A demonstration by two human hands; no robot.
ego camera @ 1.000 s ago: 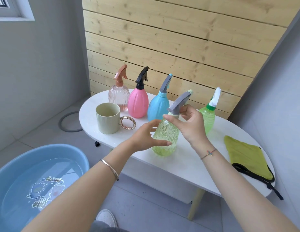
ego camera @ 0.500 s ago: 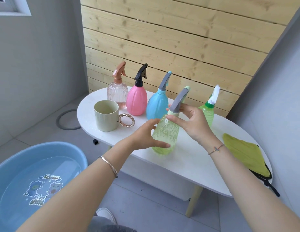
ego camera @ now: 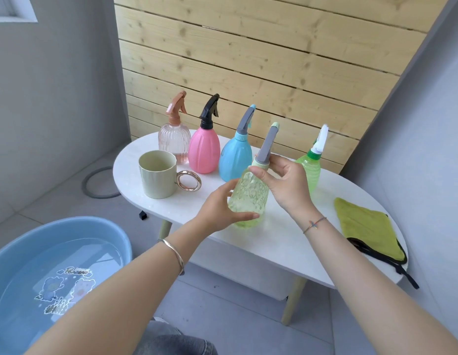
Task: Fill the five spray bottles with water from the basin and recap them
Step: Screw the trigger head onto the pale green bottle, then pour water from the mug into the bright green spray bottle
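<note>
Basin [ego camera: 69, 222] — on the floor at near left, holding water. On the bench [ego camera: 286, 242] rests the pale green bottle [ego camera: 249, 198]: left hand [ego camera: 217, 211] fingers curl round its body, right hand [ego camera: 289, 185] fingers pinch its cap collar [ego camera: 261, 163]. Behind — mug [ego camera: 157, 178], then the clear pink bottle [ego camera: 174, 143], pink bottle [ego camera: 204, 152], blue bottle [ego camera: 235, 160] and green bottle [ego camera: 308, 170], all capped.

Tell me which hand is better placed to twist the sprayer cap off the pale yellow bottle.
Right. The right hand pinches the cap collar at the neck of the pale yellow bottle, so it can probably twist from there. The left hand grips the bottle's body and is better suited to steadying it.
</note>
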